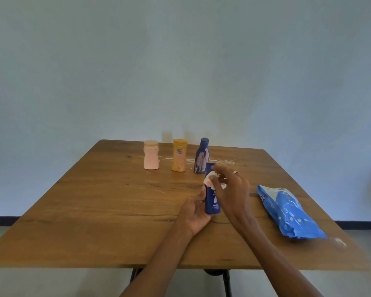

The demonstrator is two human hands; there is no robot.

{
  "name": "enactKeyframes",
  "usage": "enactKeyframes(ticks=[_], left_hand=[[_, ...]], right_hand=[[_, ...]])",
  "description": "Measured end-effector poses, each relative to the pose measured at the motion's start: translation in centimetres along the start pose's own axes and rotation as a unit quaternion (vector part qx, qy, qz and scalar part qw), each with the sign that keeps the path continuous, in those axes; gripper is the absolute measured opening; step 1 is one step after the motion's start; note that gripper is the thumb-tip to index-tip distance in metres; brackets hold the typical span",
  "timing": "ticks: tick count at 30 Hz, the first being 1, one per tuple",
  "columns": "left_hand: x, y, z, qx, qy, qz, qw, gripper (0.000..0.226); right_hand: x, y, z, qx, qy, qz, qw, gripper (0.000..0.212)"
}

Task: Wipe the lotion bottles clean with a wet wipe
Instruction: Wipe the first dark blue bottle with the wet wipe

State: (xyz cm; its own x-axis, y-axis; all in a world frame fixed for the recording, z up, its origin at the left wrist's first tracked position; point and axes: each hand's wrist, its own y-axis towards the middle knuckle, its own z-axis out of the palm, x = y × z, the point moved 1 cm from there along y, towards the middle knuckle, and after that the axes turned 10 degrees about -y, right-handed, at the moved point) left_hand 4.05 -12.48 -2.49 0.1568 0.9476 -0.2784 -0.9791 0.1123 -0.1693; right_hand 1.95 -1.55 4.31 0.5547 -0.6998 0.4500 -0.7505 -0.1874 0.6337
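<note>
The right hand [229, 189] has its fingers [217, 170] bent around a crumpled white wet wipe [211, 180], pressing it against the upper part of a dark blue lotion bottle [212, 203]. A ring shows on one of those fingers. The wipe sits between the fingertips and the bottle's front, with a pinkish smear showing on its lower left edge.

The left hand [196, 215] holds the same bottle from below and from the left, fingers curled around its lower body, thumb side up along its left edge. The bottle stands nearly upright in that grip, lifted just off the counter [94, 211]; its cap end is hidden behind the wipe and the right fingers.

Just beyond the right fingers, nearly touching them in this view, stands a second dark blue bottle [201, 156] with pale streaks of lotion running down its front. To the left of it, farther from the fingers, stands a yellow bottle [179, 155], also smeared near its base, and farther left again a pink bottle [151, 155]. All three are upright with caps on. White smears lie on the counter around and behind them.

To the right of the right wrist, well apart from the fingers, a blue pack of wipes [287, 213] lies flat on the counter. What is inside it cannot be seen. A small white smear marks the counter past its near end.
</note>
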Motion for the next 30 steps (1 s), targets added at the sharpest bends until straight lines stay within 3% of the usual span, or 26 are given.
enactKeyframes(ticks=[6, 9, 13, 16, 18, 24, 30], left_hand=[[-0.6, 0.3, -0.7, -0.014, -0.032, -0.005, 0.999, 0.023], [-0.4, 0.3, -0.5, -0.014, -0.019, -0.004, 1.0, 0.024], [0.0, 0.4, -0.5, 0.005, 0.025, 0.016, 1.0, 0.041], [0.0, 0.6, -0.2, 0.021, 0.052, 0.041, 0.998, 0.072], [-0.1, 0.9, -0.5, 0.02, 0.079, 0.048, 0.996, 0.077], [0.0, 0.0, 0.3, 0.015, 0.124, 0.064, 0.99, 0.025], [-0.3, -0.1, 0.0, 0.002, 0.195, 0.067, 0.978, 0.023]], right_hand=[[-1.8, -5.0, 1.7, 0.04, -0.031, -0.069, 0.996, 0.026], [-2.4, -5.2, 1.4, 0.025, -0.033, -0.092, 0.995, 0.029], [-1.3, -2.3, 0.1, -0.024, -0.055, -0.083, 0.995, 0.026], [-0.5, 0.3, -0.5, -0.047, -0.036, -0.053, 0.997, 0.023], [-0.4, 1.0, -0.6, -0.053, -0.038, -0.036, 0.997, 0.021], [-1.2, -1.8, -0.3, -0.029, -0.044, -0.039, 0.998, 0.023], [-1.2, -4.8, 0.7, 0.0, 0.036, 0.005, 0.999, 0.021]])
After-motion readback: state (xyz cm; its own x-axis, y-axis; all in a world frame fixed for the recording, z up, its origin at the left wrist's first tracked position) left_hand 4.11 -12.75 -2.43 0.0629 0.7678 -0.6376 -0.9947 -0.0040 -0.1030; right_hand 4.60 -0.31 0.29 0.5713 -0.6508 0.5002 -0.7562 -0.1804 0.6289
